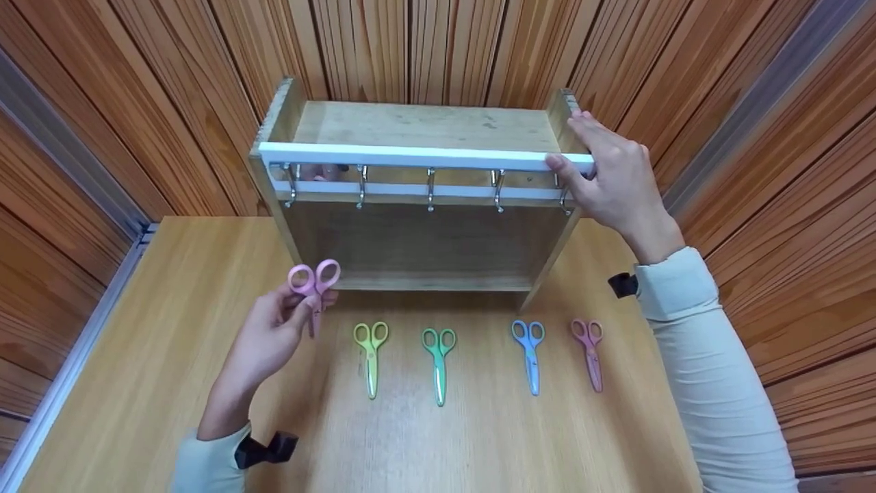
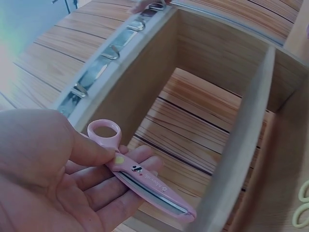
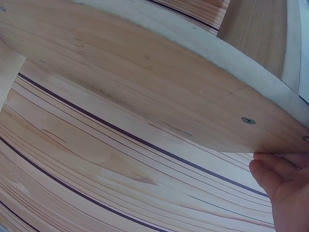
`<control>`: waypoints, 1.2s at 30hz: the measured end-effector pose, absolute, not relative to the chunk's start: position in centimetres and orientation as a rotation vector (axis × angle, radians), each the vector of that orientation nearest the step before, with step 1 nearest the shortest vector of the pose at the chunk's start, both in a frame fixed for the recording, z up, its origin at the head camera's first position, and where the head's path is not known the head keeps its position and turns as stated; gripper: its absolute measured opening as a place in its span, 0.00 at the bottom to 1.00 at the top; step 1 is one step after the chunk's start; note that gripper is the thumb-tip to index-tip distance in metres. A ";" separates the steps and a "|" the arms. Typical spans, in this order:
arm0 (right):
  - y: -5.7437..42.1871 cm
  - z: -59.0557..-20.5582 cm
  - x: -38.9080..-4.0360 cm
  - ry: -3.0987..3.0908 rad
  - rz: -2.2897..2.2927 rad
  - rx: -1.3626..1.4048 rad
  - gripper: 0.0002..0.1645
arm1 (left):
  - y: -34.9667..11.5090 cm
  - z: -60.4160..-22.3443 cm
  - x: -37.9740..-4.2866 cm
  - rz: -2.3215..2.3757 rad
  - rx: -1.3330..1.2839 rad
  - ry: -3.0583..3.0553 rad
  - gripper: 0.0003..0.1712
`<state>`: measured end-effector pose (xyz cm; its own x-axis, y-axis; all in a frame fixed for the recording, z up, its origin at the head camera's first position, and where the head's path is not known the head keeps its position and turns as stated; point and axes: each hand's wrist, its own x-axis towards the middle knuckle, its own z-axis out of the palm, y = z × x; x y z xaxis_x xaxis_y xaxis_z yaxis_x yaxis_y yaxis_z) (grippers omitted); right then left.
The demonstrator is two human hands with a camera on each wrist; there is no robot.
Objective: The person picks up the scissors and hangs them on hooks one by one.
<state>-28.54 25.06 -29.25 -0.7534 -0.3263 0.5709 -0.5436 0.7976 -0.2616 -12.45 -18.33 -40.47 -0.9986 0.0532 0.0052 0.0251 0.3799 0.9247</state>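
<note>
My left hand pinches pink scissors between thumb and fingers, handle loops up in the head view. In the left wrist view their covered blades lie across the fingers, the tip pointing away from the palm. A wooden shelf stands in front, with a white rail across its upper front. Several metal hooks hang along that rail. With the thumb on the rail's right end and the fingers over the side panel, my right hand grips the shelf's upper right corner. The scissors are held below and in front of the leftmost hook.
On the table, in a row before the shelf, lie yellow-green scissors, green scissors, blue scissors and dark pink scissors. Wood-plank walls close in the back and sides.
</note>
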 end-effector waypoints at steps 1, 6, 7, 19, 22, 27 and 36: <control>25.1 -29.2 -28.6 -2.470 0.572 0.650 0.47 | -18.4 -40.2 -12.5 1.741 0.079 2.593 0.18; 25.0 -29.3 -28.6 -2.463 0.579 0.660 0.48 | -18.7 -39.0 -12.7 1.774 0.103 2.603 0.18; 25.0 -29.4 -28.6 -2.464 0.579 0.660 0.48 | -18.8 -38.8 -12.7 1.776 0.109 2.605 0.17; 25.0 -29.3 -28.6 -2.482 0.576 0.649 0.47 | -19.8 -36.4 -13.4 1.816 0.175 2.637 0.18; 25.1 -29.3 -28.5 -2.485 0.575 0.644 0.47 | -19.9 -36.0 -13.5 1.829 0.189 2.658 0.18; 25.3 -29.4 -28.5 -2.485 0.574 0.636 0.47 | -20.1 -35.3 -14.2 1.870 0.213 2.669 0.17; 25.1 -29.5 -28.7 -2.456 0.579 0.652 0.47 | -20.8 -35.0 -15.3 1.926 0.232 2.671 0.17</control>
